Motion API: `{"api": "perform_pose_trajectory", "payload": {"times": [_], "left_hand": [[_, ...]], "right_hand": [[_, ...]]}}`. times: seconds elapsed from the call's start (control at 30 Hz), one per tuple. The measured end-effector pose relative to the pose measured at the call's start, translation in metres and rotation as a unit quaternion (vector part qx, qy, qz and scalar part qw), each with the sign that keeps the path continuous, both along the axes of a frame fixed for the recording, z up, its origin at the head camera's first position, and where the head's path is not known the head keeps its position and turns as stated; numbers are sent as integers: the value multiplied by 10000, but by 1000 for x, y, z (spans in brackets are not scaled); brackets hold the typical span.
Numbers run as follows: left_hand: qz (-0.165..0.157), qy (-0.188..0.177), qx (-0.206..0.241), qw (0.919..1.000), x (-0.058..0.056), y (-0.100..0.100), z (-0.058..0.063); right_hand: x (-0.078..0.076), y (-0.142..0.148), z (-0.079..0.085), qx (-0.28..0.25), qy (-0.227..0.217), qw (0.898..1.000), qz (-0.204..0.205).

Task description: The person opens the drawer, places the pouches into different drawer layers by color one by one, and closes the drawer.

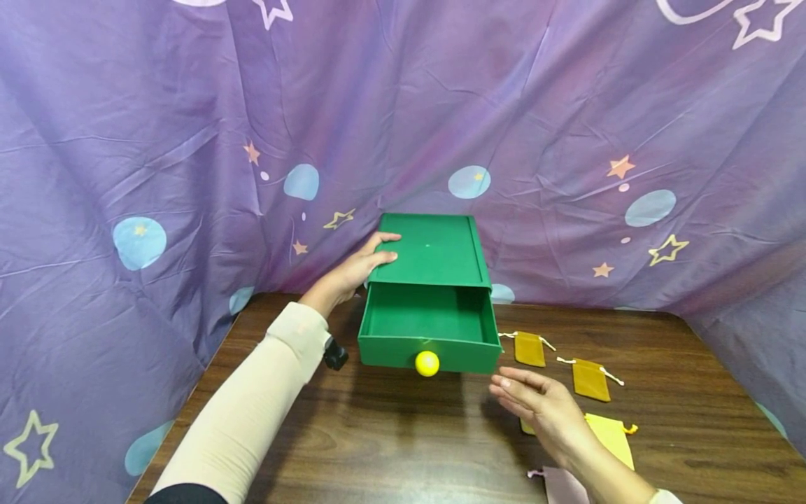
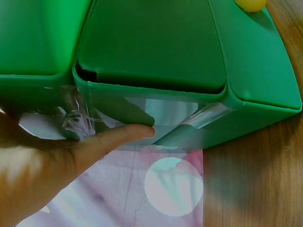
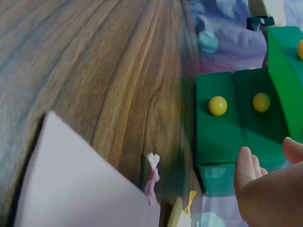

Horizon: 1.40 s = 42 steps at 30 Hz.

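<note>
A green cabinet (image 1: 434, 241) stands at the back of the table with its top drawer (image 1: 390, 351) pulled out. The drawer looks empty inside and has a yellow knob (image 1: 427, 363) on its front. My left hand (image 1: 357, 271) rests against the cabinet's upper left edge, thumb and a finger lying on the top; the other fingers are hidden. Clear tape (image 2: 175, 113) runs along the cabinet's side by that hand. My right hand (image 1: 544, 409), fingers extended and holding nothing, is just off the drawer's front right corner. Below that drawer, two closed ones (image 3: 215, 135) show in the right wrist view.
Two brown drawstring pouches (image 1: 529, 350) lie right of the cabinet. Nearer, a yellow pouch (image 1: 609, 435) and a pale pink pouch (image 1: 563, 483) are partly covered by my right arm. A purple patterned cloth (image 1: 378, 105) hangs behind the wooden table (image 1: 352, 434).
</note>
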State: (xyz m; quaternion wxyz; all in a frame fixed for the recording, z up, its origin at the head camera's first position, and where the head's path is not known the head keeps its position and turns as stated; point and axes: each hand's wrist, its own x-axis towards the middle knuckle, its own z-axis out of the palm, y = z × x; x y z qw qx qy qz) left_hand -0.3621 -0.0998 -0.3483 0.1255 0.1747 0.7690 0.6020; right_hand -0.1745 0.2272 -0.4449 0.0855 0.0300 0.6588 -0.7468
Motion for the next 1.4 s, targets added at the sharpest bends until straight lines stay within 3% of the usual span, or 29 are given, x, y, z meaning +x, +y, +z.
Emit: {"api": "perform_pose_trajectory", "payload": {"times": [0.5, 1.07, 1.4], "left_hand": [[-1, 158, -70, 9999, 0, 1, -1], [9, 288, -146, 9995, -1, 0, -2], [18, 330, -174, 9993, -1, 0, -2]], "right_hand": [[-13, 26, -14, 19, 395, 9991, -168], [-29, 42, -21, 433, 335, 9967, -592], [-36, 47, -24, 956, 186, 9930, -671]]}}
